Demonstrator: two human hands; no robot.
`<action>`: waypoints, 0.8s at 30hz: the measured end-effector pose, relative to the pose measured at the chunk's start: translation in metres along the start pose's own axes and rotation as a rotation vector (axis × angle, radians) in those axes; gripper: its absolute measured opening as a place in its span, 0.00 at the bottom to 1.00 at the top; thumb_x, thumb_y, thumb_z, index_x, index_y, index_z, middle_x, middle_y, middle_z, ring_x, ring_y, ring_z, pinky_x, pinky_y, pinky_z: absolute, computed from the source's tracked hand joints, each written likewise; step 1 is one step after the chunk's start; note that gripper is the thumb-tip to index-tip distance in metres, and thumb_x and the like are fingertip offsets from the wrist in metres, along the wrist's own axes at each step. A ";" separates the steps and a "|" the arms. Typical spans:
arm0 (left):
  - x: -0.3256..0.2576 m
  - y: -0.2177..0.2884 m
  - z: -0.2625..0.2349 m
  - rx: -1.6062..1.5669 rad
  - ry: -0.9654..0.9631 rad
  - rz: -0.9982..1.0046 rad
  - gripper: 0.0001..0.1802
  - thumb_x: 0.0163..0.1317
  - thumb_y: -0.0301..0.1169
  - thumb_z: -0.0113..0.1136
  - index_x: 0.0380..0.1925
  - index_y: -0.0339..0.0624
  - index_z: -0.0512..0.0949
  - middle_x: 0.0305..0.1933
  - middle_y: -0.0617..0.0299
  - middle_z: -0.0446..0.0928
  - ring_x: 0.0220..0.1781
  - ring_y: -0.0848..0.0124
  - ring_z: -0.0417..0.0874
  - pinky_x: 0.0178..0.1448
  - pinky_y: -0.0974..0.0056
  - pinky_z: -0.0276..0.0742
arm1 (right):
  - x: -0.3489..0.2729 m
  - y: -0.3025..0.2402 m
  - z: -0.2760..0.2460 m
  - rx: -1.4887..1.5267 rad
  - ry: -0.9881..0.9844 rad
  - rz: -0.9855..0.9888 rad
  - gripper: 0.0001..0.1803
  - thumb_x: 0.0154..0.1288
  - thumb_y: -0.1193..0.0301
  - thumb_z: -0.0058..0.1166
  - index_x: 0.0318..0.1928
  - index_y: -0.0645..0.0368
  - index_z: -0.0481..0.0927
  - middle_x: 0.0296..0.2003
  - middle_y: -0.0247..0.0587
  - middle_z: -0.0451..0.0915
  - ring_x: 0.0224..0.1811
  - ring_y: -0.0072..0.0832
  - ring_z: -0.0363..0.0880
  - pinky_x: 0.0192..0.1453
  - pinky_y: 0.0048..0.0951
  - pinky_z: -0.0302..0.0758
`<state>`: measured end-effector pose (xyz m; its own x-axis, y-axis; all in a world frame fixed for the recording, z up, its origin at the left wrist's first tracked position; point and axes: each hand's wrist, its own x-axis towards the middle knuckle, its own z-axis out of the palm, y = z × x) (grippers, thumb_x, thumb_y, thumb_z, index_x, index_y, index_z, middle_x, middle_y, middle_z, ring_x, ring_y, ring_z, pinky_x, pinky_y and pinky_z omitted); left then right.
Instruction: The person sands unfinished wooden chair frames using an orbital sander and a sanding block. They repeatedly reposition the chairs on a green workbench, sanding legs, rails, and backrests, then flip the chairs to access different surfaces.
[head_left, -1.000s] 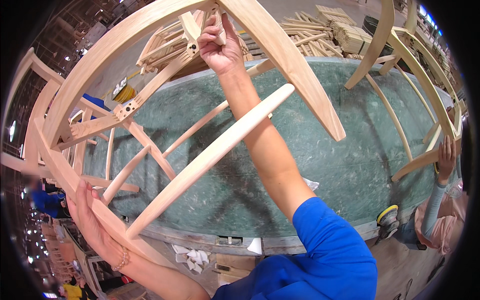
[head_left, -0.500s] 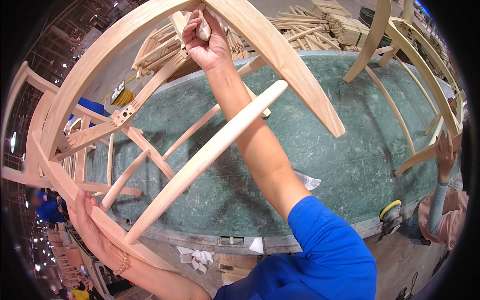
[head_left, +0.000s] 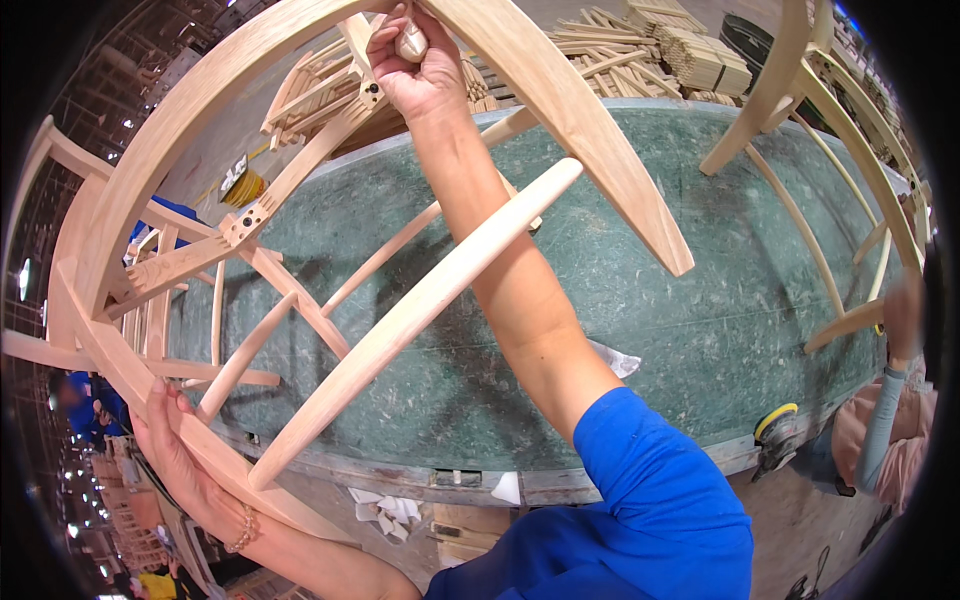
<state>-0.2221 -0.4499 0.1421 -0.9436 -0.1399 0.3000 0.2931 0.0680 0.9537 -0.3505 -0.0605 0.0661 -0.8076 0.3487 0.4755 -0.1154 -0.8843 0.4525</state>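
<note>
An unpainted wooden chair frame [head_left: 262, 182] with curved legs and rails is tilted over the table in front of me. Its lower-left curved member [head_left: 150, 378] is held in my left hand [head_left: 178, 452], the fingers curled against its edge. My right arm reaches through the frame, passing behind a round-edged slanting bar [head_left: 420, 320]. At the top, my right hand [head_left: 422, 82] is closed around a small off-white wad [head_left: 411, 43], pressed near the inner side of the curved top piece [head_left: 560, 100]. The wad's exact kind is unclear.
A worn green-topped table [head_left: 720, 300] spans the middle. On the right, another person's blurred hand [head_left: 904, 315] is at a second chair frame [head_left: 790, 205]. A sander [head_left: 776, 435] hangs at the near edge. Stacked wood strips [head_left: 690, 55] lie beyond; white scraps [head_left: 385, 510] lie below.
My right hand has shifted slightly down and right with the wad, turning a little. My left hand stays put. The other person's hand moves, and their chair frame has shifted slightly right.
</note>
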 end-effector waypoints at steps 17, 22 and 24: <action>-0.007 0.006 0.008 -0.014 0.005 -0.009 0.14 0.62 0.28 0.62 0.45 0.40 0.70 0.32 0.65 0.72 0.30 0.80 0.72 0.35 0.76 0.71 | -0.005 -0.002 0.014 -0.053 0.029 -0.015 0.12 0.62 0.76 0.57 0.46 0.63 0.76 0.36 0.45 0.81 0.31 0.31 0.79 0.35 0.30 0.79; -0.013 0.007 0.014 -0.027 0.041 -0.011 0.15 0.61 0.27 0.63 0.46 0.40 0.70 0.32 0.65 0.72 0.29 0.80 0.72 0.34 0.77 0.72 | -0.009 -0.003 0.015 -0.083 0.068 -0.024 0.11 0.61 0.76 0.59 0.43 0.64 0.76 0.35 0.45 0.80 0.30 0.28 0.79 0.33 0.29 0.80; -0.013 0.007 0.011 -0.028 0.047 -0.008 0.15 0.60 0.27 0.64 0.44 0.43 0.70 0.32 0.66 0.72 0.28 0.81 0.74 0.32 0.79 0.74 | -0.016 0.003 0.012 -0.144 0.149 -0.045 0.11 0.61 0.76 0.60 0.42 0.64 0.76 0.35 0.44 0.80 0.29 0.27 0.79 0.33 0.28 0.80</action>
<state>-0.2095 -0.4364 0.1447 -0.9378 -0.1871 0.2925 0.2904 0.0391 0.9561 -0.3311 -0.0645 0.0689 -0.8750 0.3490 0.3355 -0.2267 -0.9077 0.3531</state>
